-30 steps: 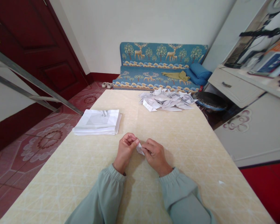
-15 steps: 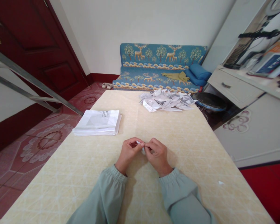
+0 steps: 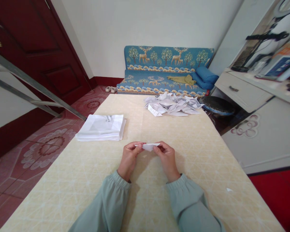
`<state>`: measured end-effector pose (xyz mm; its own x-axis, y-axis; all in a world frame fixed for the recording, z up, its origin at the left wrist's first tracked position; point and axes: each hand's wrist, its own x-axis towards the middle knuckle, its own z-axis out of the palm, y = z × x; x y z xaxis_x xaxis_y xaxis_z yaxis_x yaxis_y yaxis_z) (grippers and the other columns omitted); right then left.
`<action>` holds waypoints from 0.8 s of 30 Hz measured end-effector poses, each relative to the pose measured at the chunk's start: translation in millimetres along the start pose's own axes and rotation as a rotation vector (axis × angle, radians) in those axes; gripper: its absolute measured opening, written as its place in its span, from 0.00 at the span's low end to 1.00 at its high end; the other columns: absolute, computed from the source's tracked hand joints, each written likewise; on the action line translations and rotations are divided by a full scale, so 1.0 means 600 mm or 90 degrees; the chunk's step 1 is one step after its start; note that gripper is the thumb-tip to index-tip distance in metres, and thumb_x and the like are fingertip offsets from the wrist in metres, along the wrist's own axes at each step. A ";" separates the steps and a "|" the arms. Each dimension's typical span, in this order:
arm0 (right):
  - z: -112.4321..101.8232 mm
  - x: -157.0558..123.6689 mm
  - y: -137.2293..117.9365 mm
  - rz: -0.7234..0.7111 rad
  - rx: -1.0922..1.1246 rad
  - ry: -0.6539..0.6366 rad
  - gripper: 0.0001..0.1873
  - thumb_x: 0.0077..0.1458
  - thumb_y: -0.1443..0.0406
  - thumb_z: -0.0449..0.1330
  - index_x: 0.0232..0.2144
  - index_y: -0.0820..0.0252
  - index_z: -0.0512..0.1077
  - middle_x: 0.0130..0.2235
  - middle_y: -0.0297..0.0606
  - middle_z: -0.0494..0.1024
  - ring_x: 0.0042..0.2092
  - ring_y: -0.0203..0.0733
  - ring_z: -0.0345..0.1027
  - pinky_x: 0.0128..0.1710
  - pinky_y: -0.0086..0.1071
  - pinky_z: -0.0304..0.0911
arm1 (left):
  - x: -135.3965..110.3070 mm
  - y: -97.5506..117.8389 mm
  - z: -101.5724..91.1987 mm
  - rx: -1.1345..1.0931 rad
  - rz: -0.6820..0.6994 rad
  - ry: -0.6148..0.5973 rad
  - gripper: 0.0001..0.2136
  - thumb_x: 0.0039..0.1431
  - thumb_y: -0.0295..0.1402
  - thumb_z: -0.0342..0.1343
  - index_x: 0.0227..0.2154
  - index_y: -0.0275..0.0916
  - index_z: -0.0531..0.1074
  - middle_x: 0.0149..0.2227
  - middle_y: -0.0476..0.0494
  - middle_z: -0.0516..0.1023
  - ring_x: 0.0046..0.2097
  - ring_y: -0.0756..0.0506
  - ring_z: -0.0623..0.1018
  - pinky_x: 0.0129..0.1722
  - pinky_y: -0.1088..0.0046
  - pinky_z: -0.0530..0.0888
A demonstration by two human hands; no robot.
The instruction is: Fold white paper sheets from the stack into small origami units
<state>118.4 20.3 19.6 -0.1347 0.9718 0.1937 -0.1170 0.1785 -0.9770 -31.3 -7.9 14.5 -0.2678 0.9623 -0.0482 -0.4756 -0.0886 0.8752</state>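
Observation:
A small folded piece of white paper (image 3: 148, 147), roughly a downward-pointing triangle, is stretched between my two hands above the table. My left hand (image 3: 130, 158) pinches its left end between thumb and fingers. At the right end, my right hand (image 3: 166, 158) grips it the same way, thumb on the near side. Off to the left lies a stack of white paper sheets (image 3: 100, 127), some with grey print. Beyond my hands, near the table's far edge, is a heap of pointed folded papers (image 3: 171, 104).
A patterned cream cloth covers the table (image 3: 147, 199). One tiny white paper scrap (image 3: 229, 189) rests at its right side. Past the far edge stands a blue sofa (image 3: 154, 77); a round black stool (image 3: 217, 104) and white cabinet (image 3: 263, 138) are on the right, a metal ladder (image 3: 38, 87) on the left.
My hands have moved apart from their close pinch. The folded paper, mostly hidden among the fingers before, now shows as a wide triangle between them.

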 end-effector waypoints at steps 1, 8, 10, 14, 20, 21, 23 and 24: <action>0.000 0.000 -0.001 -0.002 0.012 0.001 0.06 0.48 0.62 0.63 0.28 0.60 0.74 0.25 0.30 0.70 0.28 0.35 0.62 0.29 0.27 0.57 | -0.001 0.000 0.000 0.010 0.002 -0.006 0.06 0.45 0.33 0.65 0.28 0.38 0.78 0.31 0.45 0.81 0.32 0.50 0.76 0.35 0.75 0.71; -0.006 0.007 0.002 -0.042 0.054 0.038 0.05 0.50 0.63 0.61 0.30 0.58 0.73 0.35 0.34 0.69 0.31 0.34 0.61 0.28 0.27 0.57 | -0.010 0.012 0.012 0.158 -0.009 -0.108 0.06 0.46 0.32 0.64 0.28 0.35 0.78 0.30 0.45 0.79 0.32 0.50 0.74 0.34 0.77 0.69; -0.008 0.007 0.002 -0.046 0.037 0.030 0.04 0.51 0.64 0.60 0.29 0.59 0.73 0.33 0.33 0.69 0.31 0.34 0.60 0.29 0.27 0.56 | -0.012 0.015 0.016 0.173 -0.014 -0.128 0.06 0.46 0.32 0.64 0.27 0.34 0.77 0.29 0.46 0.78 0.31 0.50 0.73 0.33 0.77 0.68; -0.009 0.004 -0.005 -0.034 0.006 -0.026 0.06 0.53 0.64 0.58 0.27 0.59 0.72 0.27 0.31 0.67 0.30 0.35 0.60 0.30 0.27 0.55 | -0.014 0.019 0.020 0.193 -0.022 -0.140 0.08 0.48 0.34 0.64 0.25 0.33 0.75 0.25 0.48 0.75 0.27 0.53 0.71 0.27 0.80 0.65; -0.006 0.000 -0.006 -0.010 0.020 -0.075 0.06 0.54 0.63 0.58 0.30 0.58 0.73 0.29 0.32 0.71 0.32 0.36 0.63 0.33 0.28 0.59 | -0.015 0.022 0.022 0.139 -0.037 -0.209 0.16 0.46 0.34 0.65 0.38 0.35 0.73 0.35 0.43 0.76 0.34 0.49 0.74 0.33 0.77 0.69; -0.005 -0.001 -0.005 0.001 0.029 -0.077 0.06 0.54 0.63 0.58 0.32 0.57 0.73 0.30 0.33 0.72 0.33 0.37 0.65 0.34 0.29 0.60 | -0.015 0.023 0.022 0.134 -0.047 -0.225 0.18 0.46 0.34 0.65 0.40 0.35 0.72 0.36 0.42 0.76 0.35 0.48 0.75 0.34 0.76 0.70; -0.004 -0.002 -0.003 0.025 0.050 -0.076 0.06 0.53 0.63 0.59 0.34 0.56 0.73 0.31 0.33 0.73 0.34 0.38 0.67 0.35 0.30 0.62 | -0.017 0.022 0.022 0.132 -0.070 -0.241 0.21 0.45 0.34 0.66 0.43 0.35 0.71 0.39 0.40 0.75 0.36 0.47 0.75 0.33 0.75 0.71; -0.003 -0.002 -0.003 0.034 0.059 -0.079 0.06 0.53 0.63 0.59 0.35 0.56 0.72 0.32 0.33 0.74 0.34 0.38 0.67 0.36 0.30 0.62 | -0.017 0.022 0.022 0.133 -0.078 -0.241 0.22 0.45 0.34 0.66 0.44 0.36 0.71 0.41 0.39 0.75 0.36 0.47 0.75 0.32 0.75 0.72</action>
<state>120.3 19.2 21.1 -0.2633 0.9519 0.1566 -0.1956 0.1063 -0.9749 -23.8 -15.7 32.6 0.1241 0.9922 -0.0127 -0.2949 0.0491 0.9543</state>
